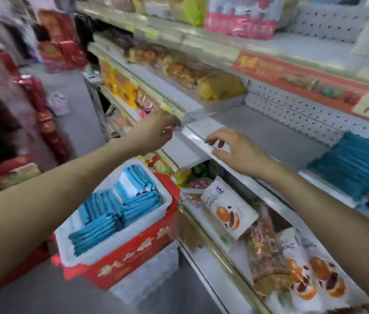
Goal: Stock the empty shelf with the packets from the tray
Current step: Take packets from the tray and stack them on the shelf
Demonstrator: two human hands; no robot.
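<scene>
My left hand (pixel 154 132) pinches a clear strip (pixel 199 115) at the shelf (pixel 269 132) front; my right hand (pixel 235 150) curls at that edge, grip unclear. Blue packets (pixel 115 209) fill the tray (pixel 120 237) below, a second stack (pixel 356 164) sits on the shelf's right

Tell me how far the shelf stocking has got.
Done: a blue stack lies at the shelf's right end. In hand: no packet; the left hand pinches a clear strip at the shelf's front edge, and the right hand is at that edge. To do: the tray holds rows of packets, and the shelf's middle is bare.
</scene>
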